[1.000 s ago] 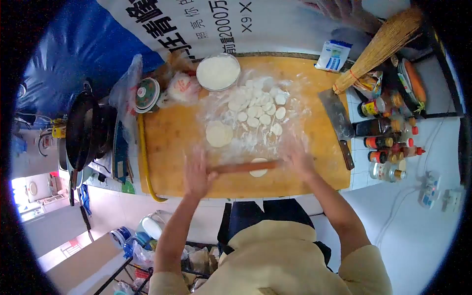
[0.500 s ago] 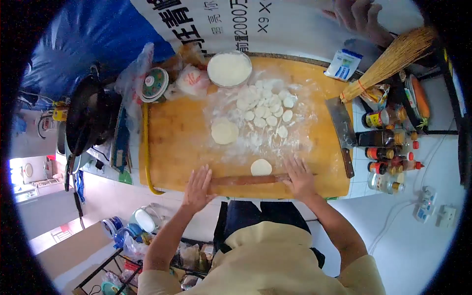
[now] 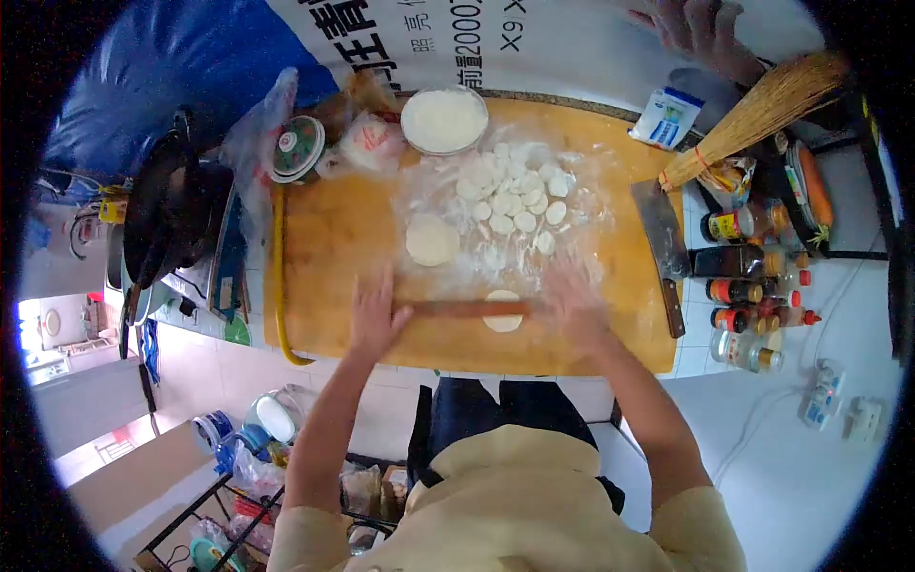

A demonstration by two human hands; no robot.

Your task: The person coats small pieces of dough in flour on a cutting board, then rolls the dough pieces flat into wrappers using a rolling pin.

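Note:
A wooden rolling pin (image 3: 453, 309) lies across a small round dough wrapper (image 3: 503, 325) near the front of the wooden board (image 3: 353, 267). My left hand (image 3: 378, 316) rests flat over the pin's left end, fingers stretched forward. Over the right end lies my right hand (image 3: 575, 303), blurred by motion, its fingers also stretched out. Just beyond the pin is a larger flat stack of round dough (image 3: 432, 240). Farther back, several small floured dough pieces (image 3: 515, 195) are spread in a loose heap.
A bowl of flour (image 3: 444, 121) stands at the board's back edge. On the right lie a cleaver (image 3: 658, 229) and a straw brush (image 3: 753, 124), beside several seasoning bottles (image 3: 734, 293). A yellow hose (image 3: 279, 276) runs along the left edge, near a dark wok (image 3: 172, 219).
Both hands and the rolling pin have moved forward, away from my body. The pin now crosses the dough wrapper; before, it lay at the wrapper's near edge.

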